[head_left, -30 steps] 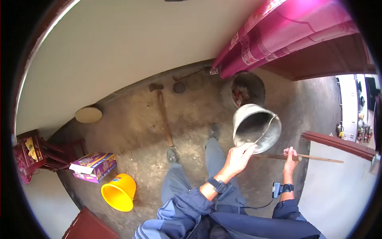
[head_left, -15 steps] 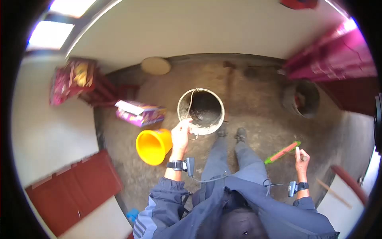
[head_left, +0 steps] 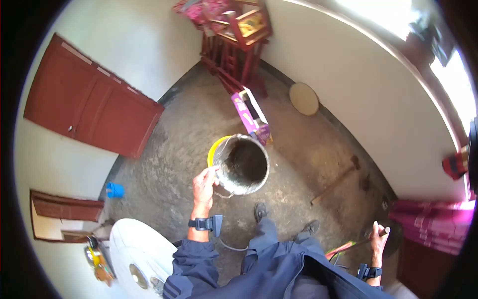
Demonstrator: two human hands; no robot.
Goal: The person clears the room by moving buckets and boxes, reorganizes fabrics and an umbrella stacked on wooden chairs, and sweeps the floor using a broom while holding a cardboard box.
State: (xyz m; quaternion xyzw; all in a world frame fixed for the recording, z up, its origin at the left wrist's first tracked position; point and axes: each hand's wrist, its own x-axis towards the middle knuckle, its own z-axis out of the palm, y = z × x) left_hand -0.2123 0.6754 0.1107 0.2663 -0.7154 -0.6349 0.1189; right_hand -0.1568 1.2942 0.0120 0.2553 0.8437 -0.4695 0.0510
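A grey bucket (head_left: 234, 183) hangs over the concrete floor (head_left: 164, 149) from the left hand (head_left: 204, 183).
The bucket's mouth faces up, covering most of a yellow bucket (head_left: 214, 151); beyond is a purple box (head_left: 247, 110), and rightward a long-handled axe (head_left: 332, 187) lies on the floor. The right hand (head_left: 378, 240) has its fingers wrapped about a wooden stick (head_left: 385, 230); the left fingers grip the bucket's thin handle beside the rim.
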